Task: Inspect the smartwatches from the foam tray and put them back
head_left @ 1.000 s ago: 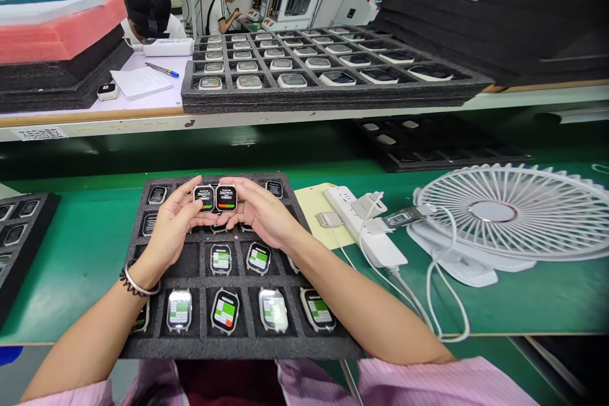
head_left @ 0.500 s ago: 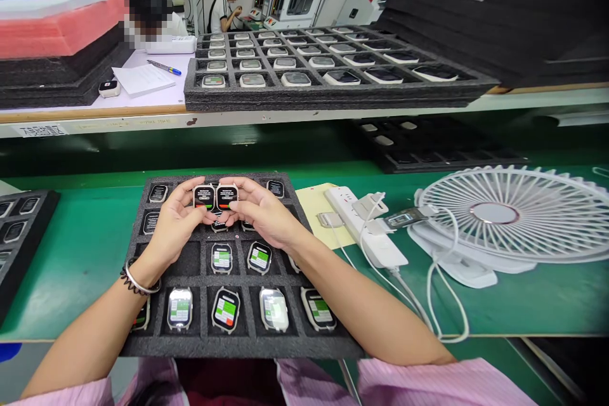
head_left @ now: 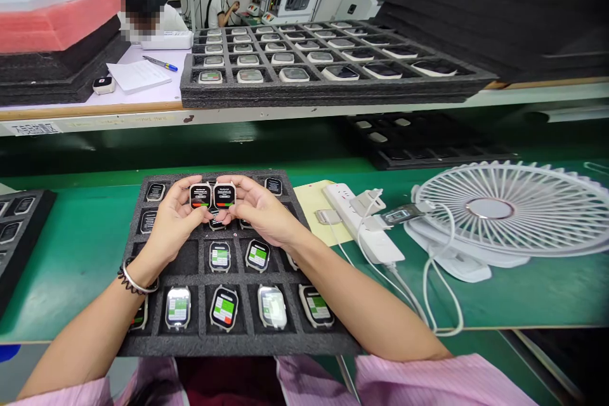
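Note:
A black foam tray [head_left: 200, 337] with square pockets lies on the green bench in front of me. Several watch bodies with lit green-and-white screens [head_left: 224, 308] rest in its near rows. My left hand [head_left: 172, 223] holds one watch body [head_left: 200, 196] upright above the tray's far rows. My right hand [head_left: 261, 210] holds a second watch body [head_left: 224, 195] right beside it, the two touching edge to edge. Both held screens are dark with text and a red and green bar at the bottom.
A white power strip [head_left: 362, 223] with cables and a white fan [head_left: 504, 209] lie to the right. A yellow sheet [head_left: 314, 208] sits beside the tray. Another foam tray [head_left: 19, 228] is at the left. A shelf above carries a full watch tray [head_left: 323, 90]. Two people work behind it.
Both hands keep the two watch bodies together in nearly the same spot; the view has shifted slightly, and the person behind the shelf has moved a little.

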Demonstrator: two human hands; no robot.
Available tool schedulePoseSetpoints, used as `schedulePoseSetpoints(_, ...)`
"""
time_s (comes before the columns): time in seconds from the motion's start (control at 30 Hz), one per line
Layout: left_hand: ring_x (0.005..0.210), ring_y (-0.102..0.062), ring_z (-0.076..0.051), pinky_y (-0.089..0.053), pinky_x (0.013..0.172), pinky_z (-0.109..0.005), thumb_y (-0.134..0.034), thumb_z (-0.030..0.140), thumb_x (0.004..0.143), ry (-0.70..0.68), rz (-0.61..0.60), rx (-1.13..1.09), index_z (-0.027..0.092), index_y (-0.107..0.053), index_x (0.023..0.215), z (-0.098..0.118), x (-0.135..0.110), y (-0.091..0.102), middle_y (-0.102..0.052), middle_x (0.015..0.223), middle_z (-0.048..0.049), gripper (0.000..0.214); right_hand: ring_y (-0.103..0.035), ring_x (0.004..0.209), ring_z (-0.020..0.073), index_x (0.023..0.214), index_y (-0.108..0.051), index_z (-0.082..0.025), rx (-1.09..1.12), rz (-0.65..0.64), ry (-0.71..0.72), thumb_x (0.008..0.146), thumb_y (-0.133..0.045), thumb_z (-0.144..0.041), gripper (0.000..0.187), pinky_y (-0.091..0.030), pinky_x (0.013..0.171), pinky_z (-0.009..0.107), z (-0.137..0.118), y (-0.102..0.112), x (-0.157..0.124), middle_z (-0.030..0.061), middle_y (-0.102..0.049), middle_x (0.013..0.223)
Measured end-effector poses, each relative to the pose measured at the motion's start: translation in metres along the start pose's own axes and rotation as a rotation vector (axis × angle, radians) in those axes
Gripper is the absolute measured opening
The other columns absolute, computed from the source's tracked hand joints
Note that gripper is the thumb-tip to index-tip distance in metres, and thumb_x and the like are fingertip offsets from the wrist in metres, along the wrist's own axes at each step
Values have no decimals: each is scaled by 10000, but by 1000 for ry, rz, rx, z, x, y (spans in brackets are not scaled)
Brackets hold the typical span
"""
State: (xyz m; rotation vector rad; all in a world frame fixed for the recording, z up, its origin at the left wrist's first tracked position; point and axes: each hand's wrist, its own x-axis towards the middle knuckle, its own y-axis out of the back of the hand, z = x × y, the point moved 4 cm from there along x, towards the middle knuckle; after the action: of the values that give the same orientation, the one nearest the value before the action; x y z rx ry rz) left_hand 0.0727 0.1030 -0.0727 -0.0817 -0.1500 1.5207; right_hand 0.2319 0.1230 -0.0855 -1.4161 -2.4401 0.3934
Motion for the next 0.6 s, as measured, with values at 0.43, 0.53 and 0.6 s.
schedulePoseSetpoints(0.43, 706, -747, -145, -633, 716, -272, -728, 173, 729, 18, -46, -46, 177, -563, 1219, 1, -2, 1, -682, 1089, -47, 517, -639, 676, 125, 1178, -561, -221, -75, 44, 36, 711, -643, -118, 484, -500, 597, 257, -6, 1, -1, -1, -630, 945)
schedulePoseSetpoints(0.53, 703, -753, -164, -642, 709, -294, -698, 188, 745, 47, -59, -56, 174, -571, 1215, 4, -4, -1, -697, 1042, -40, 487, -607, 630, 113, 1152, -568, -221, -99, 67, 26, 736, -667, -151, 434, -460, 572, 251, -7, 1, -1, -21, -614, 878)
schedulePoseSetpoints(0.6, 680, -752, -169, -645, 688, -297, -700, 212, 754, 63, -55, -56, 171, -581, 1201, 5, -4, -2, -705, 1014, -38, 464, -580, 606, 107, 1138, -571, -217, -109, 79, 24, 762, -697, -193, 397, -444, 561, 251, -7, 2, -1, -31, -600, 842)
